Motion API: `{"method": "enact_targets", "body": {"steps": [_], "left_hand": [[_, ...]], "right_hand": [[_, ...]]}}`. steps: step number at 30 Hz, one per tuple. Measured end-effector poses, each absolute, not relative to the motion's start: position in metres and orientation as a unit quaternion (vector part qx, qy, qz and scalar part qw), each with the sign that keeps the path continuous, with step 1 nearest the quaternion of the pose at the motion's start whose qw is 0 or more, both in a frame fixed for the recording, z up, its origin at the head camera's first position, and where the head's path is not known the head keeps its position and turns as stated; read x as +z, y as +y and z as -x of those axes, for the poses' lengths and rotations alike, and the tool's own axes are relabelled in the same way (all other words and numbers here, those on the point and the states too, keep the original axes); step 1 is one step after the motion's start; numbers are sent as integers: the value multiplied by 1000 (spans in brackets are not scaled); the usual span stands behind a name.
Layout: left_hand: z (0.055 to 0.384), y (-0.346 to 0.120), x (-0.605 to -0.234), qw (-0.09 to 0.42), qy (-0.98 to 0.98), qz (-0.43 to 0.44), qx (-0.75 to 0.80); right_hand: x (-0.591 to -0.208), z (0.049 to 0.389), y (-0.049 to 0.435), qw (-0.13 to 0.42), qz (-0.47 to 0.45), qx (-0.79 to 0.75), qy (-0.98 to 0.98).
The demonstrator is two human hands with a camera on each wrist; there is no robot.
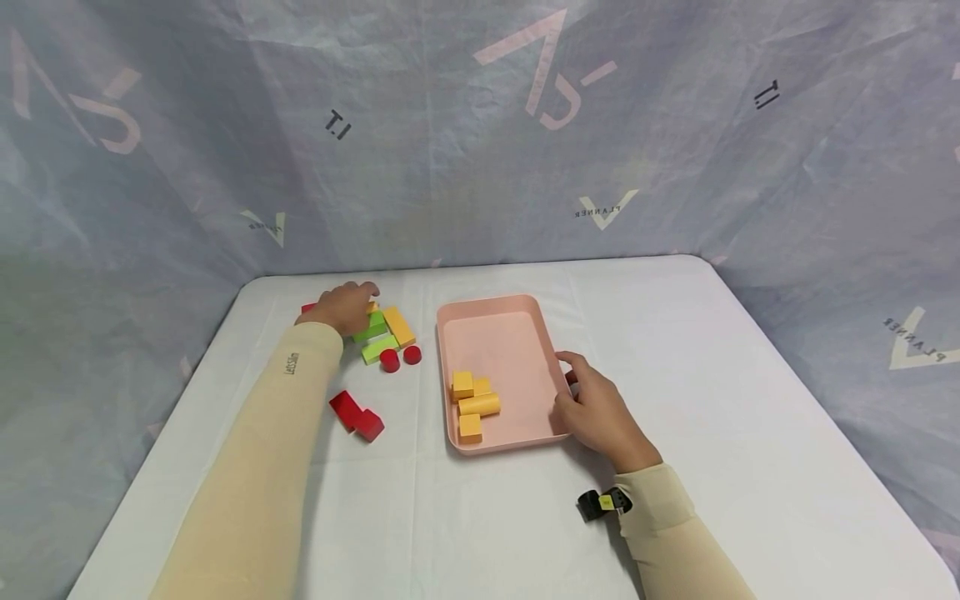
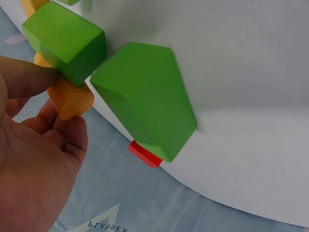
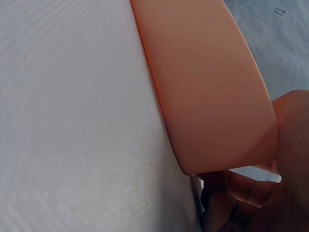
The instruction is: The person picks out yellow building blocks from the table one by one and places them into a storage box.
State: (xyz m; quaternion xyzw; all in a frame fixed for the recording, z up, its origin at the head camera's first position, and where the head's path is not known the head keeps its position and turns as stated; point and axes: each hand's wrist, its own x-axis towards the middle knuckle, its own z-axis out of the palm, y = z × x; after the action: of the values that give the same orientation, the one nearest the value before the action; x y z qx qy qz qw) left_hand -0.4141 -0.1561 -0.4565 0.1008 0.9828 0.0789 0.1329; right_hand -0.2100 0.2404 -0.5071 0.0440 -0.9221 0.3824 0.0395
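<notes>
At the far left of the table, my left hand (image 1: 345, 308) reaches into a group of coloured blocks. In the left wrist view its thumb and fingers pinch a rounded orange block (image 2: 72, 100), partly hidden behind a green block (image 2: 67, 41). A larger green block (image 2: 145, 96) stands beside it, with a bit of a red block (image 2: 145, 153) showing behind. My right hand (image 1: 600, 412) grips the right side of a pink tray (image 1: 517, 358) near its front corner. Several yellow blocks (image 1: 478, 405), one a cylinder, lie in the tray's front left part.
Between the left arm and the tray lie two red blocks (image 1: 347, 411). Farther back are two red cylinders (image 1: 389, 360), a light green block (image 1: 380, 348) and a long orange block (image 1: 399, 326). White cloth covers the table (image 1: 712, 375); a grey printed curtain (image 1: 450, 167) hangs behind.
</notes>
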Motion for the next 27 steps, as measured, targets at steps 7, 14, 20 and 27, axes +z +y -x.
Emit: {"method": "enact_targets", "body": {"steps": [7, 14, 20, 27], "left_hand": [[411, -157, -457, 119, 984, -114, 65], [409, -164, -458, 97, 986, -126, 45], [406, -165, -454, 48, 987, -149, 33], [402, -157, -448, 37, 985, -165, 46]], "right_hand": [[-508, 210, 239, 42, -48, 377, -924], [-510, 211, 240, 43, -51, 371, -926], [-510, 211, 241, 41, -49, 379, -923], [-510, 212, 241, 40, -48, 379, -923]]}}
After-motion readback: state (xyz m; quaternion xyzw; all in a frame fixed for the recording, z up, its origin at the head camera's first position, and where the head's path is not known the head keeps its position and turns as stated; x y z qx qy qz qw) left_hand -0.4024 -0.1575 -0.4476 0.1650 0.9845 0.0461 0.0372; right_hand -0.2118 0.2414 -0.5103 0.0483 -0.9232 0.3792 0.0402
